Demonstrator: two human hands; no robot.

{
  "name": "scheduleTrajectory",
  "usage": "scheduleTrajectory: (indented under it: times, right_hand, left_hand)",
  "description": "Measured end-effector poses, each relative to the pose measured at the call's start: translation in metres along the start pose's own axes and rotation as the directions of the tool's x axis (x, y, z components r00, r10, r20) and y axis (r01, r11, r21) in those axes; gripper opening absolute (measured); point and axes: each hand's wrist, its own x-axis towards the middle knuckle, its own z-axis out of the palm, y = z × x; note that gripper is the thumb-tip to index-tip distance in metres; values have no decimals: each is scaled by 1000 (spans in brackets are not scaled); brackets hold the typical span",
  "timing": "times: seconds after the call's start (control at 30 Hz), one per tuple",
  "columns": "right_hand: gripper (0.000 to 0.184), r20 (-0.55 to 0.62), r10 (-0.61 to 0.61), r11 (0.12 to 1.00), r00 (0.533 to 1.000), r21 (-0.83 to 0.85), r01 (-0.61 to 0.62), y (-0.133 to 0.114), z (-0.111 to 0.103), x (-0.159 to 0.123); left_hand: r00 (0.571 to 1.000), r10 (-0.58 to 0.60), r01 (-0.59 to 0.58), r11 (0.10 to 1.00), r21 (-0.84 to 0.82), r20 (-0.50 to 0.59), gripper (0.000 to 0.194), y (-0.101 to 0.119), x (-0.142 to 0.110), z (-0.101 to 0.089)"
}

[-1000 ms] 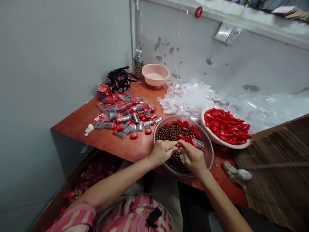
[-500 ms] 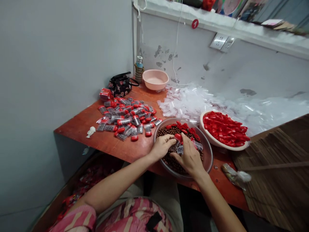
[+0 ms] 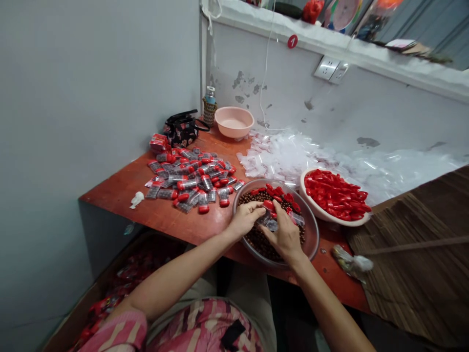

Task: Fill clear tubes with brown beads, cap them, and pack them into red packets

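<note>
1 red-capped pkt (image 3: 268,206) btwn L hand (image 3: 245,219), pinching its edge, & R hand (image 3: 287,235), spread round it.

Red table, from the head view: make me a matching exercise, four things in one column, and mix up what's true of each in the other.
Things
1. Metal basin
2. Cream bowl
3. Handbag
4. Bottle

Descriptions
A. Black with a flowery pattern
B. Heaped with red plastic pieces
C. Upright in a woven holder
D. Holds brown beads, beneath the left hand and right hand

Right pairs: 1-D, 2-B, 3-A, 4-C
</note>
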Motion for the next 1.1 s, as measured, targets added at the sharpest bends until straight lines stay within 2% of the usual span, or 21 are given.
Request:
scheduleTrajectory:
  times: [0.1, 0.17, 0.3, 0.43, 0.53, 0.63, 0.7, 0.73, 0.8, 0.87, 0.97, 1.1]
  right_hand:
    - [87, 99, 56, 998, 994, 32, -60, 0, -7, 1]
    - [91, 117, 60, 997, 991, 51, -66, 2, -12, 3]
    - [78, 104, 12, 997, 995, 69, -19, 6, -14, 7]
    - [64, 14, -23, 999, 1000, 25, 23, 5, -7, 7]
    - [67, 16, -10, 999, 1000, -51, 10, 1, -4, 6]
    - [80, 113, 7, 1000, 994, -21, -5, 0, -11, 4]
    - [81, 166, 45, 998, 985, 35, -51, 9, -21, 2]
    - [76, 175, 77, 995, 982, 49, -86, 17, -27, 0]
    - [56, 171, 154, 986, 973, 30, -162, 40, -37, -3]
    - [42, 228, 216, 975, 949, -7, -220, 67, -43, -7]
    - [36, 291, 266, 964, 919, -98, -248, 97, -47, -12]
    - [32, 343, 280, 957, 896, -173, -233, 106, -47, -14]
  left_hand:
    - [1000, -27, 27, 994, -103, 8, 32, 2, 0, 1]
    - [1000, -29, 30, 993, -116, 12, 33, 2, 0, 1]
    - [1000, 0, 0, 998, -58, 7, 31, 2, -1, 0]
    - [997, 72, -72, 997, 40, 1, 30, -1, -1, -3]
    - [998, 70, -70, 995, 69, -2, 29, -3, 1, -3]
    - [999, 7, -8, 1000, -22, -43, 31, -1, 3, -1]
    - [994, -69, 55, 985, -163, -79, 40, 5, 3, -2]
    - [990, -112, 88, 967, -239, -88, 46, 9, 3, -4]
    - [981, -182, 145, 924, -355, -73, 53, 19, 4, -10]
    - [978, -199, 161, 903, -399, -58, 51, 28, 5, -19]
    - [980, -151, 98, 934, -343, -132, 43, 38, 10, -33]
    - [956, -67, 23, 987, -156, -285, 35, 39, 21, -54]
